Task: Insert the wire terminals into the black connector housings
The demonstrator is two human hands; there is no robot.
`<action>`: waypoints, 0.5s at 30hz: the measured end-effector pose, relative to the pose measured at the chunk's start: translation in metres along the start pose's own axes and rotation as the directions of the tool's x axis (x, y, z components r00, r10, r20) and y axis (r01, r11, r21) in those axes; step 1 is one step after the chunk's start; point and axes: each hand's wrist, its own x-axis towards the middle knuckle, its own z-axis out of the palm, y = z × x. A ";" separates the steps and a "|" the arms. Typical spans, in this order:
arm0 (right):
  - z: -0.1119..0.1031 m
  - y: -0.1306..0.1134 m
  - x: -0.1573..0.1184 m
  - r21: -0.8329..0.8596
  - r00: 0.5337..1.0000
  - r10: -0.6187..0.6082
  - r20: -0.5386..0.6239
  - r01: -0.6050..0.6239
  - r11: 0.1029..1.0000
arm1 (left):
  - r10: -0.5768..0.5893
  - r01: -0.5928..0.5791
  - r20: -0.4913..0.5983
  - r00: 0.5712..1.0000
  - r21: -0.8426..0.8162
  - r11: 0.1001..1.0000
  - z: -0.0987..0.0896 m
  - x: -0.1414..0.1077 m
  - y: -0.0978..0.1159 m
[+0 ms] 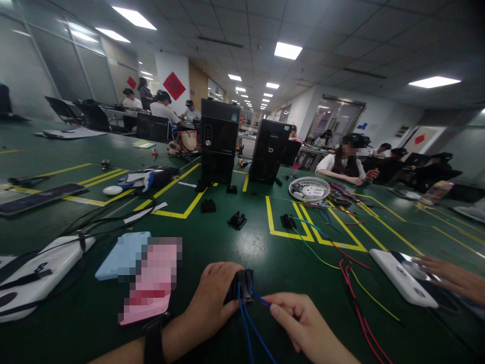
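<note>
Black block (pixel 247 288) sits at the near, middle part of the counter (pixel 204 242), its long axis seeming to run from the near edge toward the far edge. Left hand (pixel 214 298) is nearer: its fingers are closed around the block's left side, thumb low. Right hand (pixel 297 316) is right of the block and a little nearer the near edge, fingers pinching a blue wire (pixel 261 299). That wire slants leftward and away from the pinch to the block's upper face, crossing the block's axis. Whether its tip is seated: cannot tell. Two more blue wires (pixel 254 327) trail from the block toward the near edge. Red wires (pixel 356 301) lie farther right, apart from both hands.
</note>
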 end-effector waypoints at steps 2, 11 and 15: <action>0.004 -0.004 -0.001 -0.127 0.997 -0.038 0.071 0.047 0.991 | 0.009 -0.009 -0.003 1.000 -0.009 1.000 0.000 0.000 0.000; 0.003 -0.006 0.002 -0.576 0.979 -0.200 0.044 0.189 0.795 | 0.011 -0.012 -0.029 1.000 -0.023 1.000 0.001 0.000 0.000; -0.005 0.001 0.002 -0.521 0.953 -0.242 -0.180 0.116 0.845 | -0.003 0.001 -0.051 0.999 -0.034 0.999 0.001 -0.001 -0.001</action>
